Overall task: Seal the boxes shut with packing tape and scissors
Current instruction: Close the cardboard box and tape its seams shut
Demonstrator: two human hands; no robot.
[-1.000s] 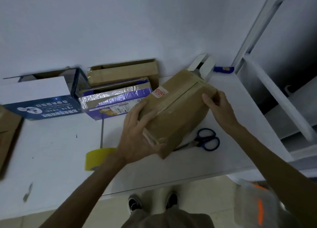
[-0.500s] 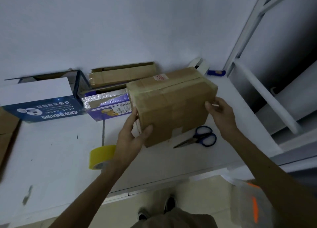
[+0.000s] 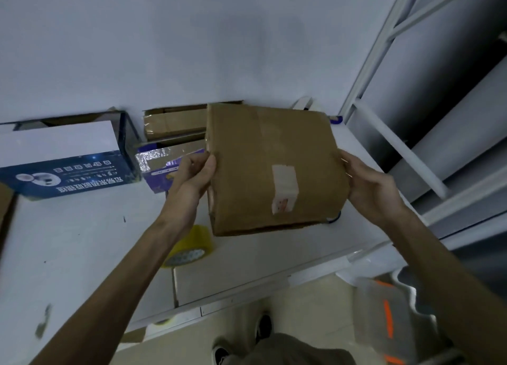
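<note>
Box (image 3: 274, 167) between hands (image 3: 196, 172) (image 3: 370, 190) at opposite sides

Storeroom, white worktable (image 3: 82, 249), cartons (image 3: 175, 123), metal racking (image 3: 366, 73)

The cardboard box (image 3: 274, 167) is turned since a second ago: its taped seam is out of sight and a face with a white label (image 3: 284, 187) looks up. The left hand (image 3: 192, 172) now grips its left edge, and the box hides most of the scissors (image 3: 335, 218)

The one wide camera rides on my head, facing forward and down, close over the cardboard box (image 3: 260, 150) in my left hand (image 3: 195, 174) and right hand (image 3: 369, 189).
</note>
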